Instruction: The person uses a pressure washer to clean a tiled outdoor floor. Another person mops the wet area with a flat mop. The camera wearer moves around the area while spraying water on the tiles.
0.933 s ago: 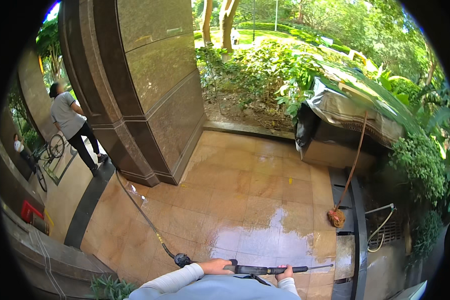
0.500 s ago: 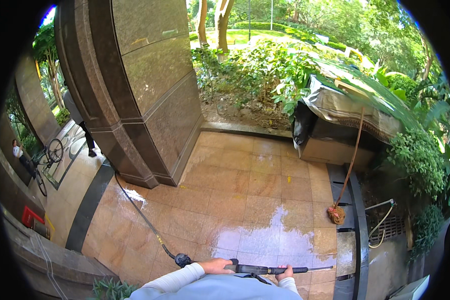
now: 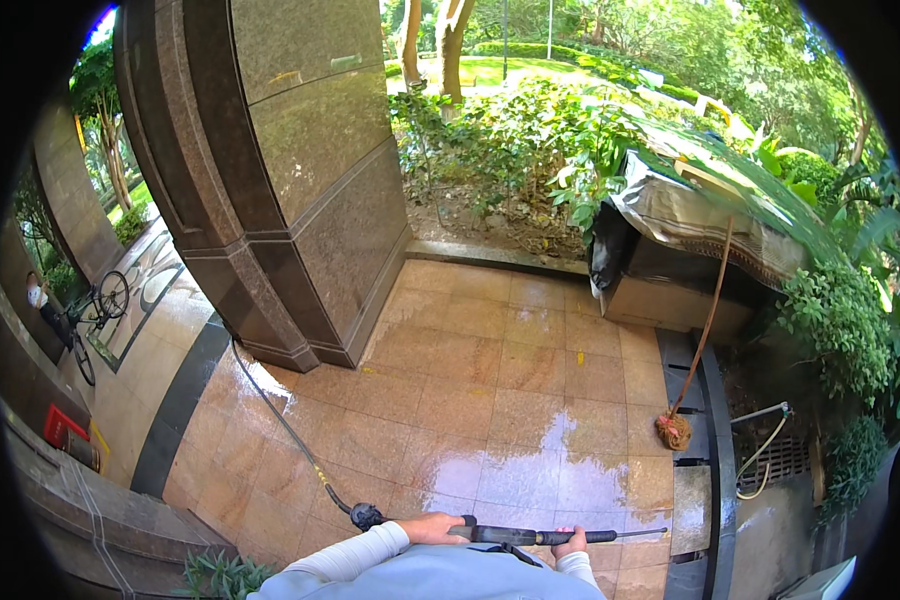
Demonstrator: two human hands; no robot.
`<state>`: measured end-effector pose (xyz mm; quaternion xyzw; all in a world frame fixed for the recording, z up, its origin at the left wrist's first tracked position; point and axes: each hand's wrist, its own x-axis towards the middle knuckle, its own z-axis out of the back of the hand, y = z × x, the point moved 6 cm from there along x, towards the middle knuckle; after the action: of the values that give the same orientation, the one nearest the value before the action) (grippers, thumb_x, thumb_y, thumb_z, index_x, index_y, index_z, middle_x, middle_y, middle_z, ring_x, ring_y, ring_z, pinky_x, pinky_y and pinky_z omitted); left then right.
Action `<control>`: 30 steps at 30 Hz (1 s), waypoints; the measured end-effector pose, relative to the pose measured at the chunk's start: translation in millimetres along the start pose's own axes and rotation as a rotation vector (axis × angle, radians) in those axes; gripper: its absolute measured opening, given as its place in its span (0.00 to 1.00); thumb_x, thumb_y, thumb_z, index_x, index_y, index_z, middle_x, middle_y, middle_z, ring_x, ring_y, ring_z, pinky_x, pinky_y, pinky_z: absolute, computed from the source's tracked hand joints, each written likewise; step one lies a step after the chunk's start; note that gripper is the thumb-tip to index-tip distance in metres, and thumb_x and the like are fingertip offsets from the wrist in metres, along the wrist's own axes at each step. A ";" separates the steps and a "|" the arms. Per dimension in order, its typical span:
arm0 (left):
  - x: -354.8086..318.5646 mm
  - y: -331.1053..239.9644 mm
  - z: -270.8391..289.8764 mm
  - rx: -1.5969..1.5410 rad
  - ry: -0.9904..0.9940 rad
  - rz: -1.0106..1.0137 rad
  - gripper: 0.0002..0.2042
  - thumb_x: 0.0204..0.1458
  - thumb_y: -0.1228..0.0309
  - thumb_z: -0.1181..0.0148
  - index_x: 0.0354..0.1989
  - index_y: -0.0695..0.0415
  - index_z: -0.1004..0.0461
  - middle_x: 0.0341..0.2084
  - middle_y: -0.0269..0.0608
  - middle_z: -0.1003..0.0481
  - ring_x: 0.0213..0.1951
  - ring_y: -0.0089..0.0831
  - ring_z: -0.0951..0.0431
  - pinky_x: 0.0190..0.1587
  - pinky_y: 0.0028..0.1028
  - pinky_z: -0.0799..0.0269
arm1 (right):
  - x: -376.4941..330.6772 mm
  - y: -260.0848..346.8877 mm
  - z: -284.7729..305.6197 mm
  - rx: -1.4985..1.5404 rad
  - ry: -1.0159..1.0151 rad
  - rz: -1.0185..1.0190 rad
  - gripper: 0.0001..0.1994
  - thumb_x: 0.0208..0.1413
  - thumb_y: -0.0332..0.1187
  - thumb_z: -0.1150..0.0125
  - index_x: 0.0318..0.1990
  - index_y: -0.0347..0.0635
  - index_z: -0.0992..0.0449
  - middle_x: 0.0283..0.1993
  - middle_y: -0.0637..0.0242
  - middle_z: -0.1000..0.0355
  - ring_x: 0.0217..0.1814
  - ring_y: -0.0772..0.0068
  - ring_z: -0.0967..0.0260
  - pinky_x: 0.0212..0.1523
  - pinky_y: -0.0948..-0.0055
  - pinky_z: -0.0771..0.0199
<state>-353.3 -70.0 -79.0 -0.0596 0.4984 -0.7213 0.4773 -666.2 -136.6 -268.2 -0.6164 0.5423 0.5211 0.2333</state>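
- Spray lance (image 3: 530, 536): a dark, thin wand that we hold level across the bottom of the view, at about 6 o'clock, its slim tip pointing toward 3 o'clock over the wet tiles.
- Left hand (image 3: 432, 527): clenched around the rear grip of the lance, white sleeve behind it.
- Right hand (image 3: 571, 541): fingers wrapped over the lance farther along the shaft, grasping it.
- Hose (image 3: 288, 425): a thin dark line joined to the lance's rear end at a black coupling, running up toward 10 o'clock past the base of the pillar.
- Tiled floor (image 3: 490, 380): tan stone squares, wet and shining in a patch just ahead of the lance.
- Pillar (image 3: 280, 170): polished brown stone, at 11 o'clock.
- Mop (image 3: 674, 430): reddish head on the floor at 3 o'clock, its long handle leaning up against a covered box (image 3: 690, 240).
- Shrubs (image 3: 530, 140): green planting at 12 o'clock, behind the floor's edge.
- Bicycle (image 3: 95, 310): at 9 o'clock, well apart from us, with a person beside it.
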 end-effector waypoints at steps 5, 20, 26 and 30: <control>0.0 -1.4 1.0 -0.009 -0.010 -0.005 0.24 0.48 0.54 0.49 0.46 0.62 0.36 0.39 0.54 0.30 0.42 0.47 0.30 0.44 0.37 0.35 | -3.5 -0.8 1.7 0.001 -0.002 0.006 0.10 0.52 0.35 0.57 0.22 0.45 0.44 0.15 0.71 0.48 0.16 0.73 0.49 0.21 0.72 0.37; -1.6 -14.6 7.4 -0.027 0.008 -0.010 0.25 0.48 0.52 0.50 0.46 0.62 0.35 0.38 0.55 0.30 0.42 0.49 0.30 0.43 0.37 0.34 | -2.2 2.1 5.8 0.019 -0.006 0.006 0.08 0.52 0.35 0.56 0.25 0.44 0.43 0.17 0.70 0.46 0.18 0.73 0.47 0.22 0.70 0.36; 2.5 -5.5 4.1 -0.025 -0.011 -0.007 0.25 0.48 0.52 0.50 0.49 0.59 0.37 0.40 0.55 0.30 0.43 0.49 0.30 0.45 0.38 0.35 | -6.4 2.3 4.2 0.015 0.001 0.019 0.08 0.52 0.34 0.55 0.26 0.43 0.42 0.17 0.69 0.45 0.18 0.72 0.46 0.22 0.69 0.36; 3.4 -1.8 0.1 0.017 0.002 0.030 0.26 0.47 0.51 0.49 0.50 0.58 0.37 0.41 0.55 0.30 0.43 0.49 0.30 0.45 0.37 0.35 | -17.3 4.6 1.0 0.006 0.003 0.039 0.07 0.52 0.34 0.57 0.26 0.43 0.41 0.17 0.68 0.44 0.18 0.72 0.45 0.22 0.69 0.35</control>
<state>-356.2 -72.6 -78.9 -0.0475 0.4936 -0.7182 0.4881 -668.5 -129.8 -251.8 -0.6059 0.5560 0.5230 0.2241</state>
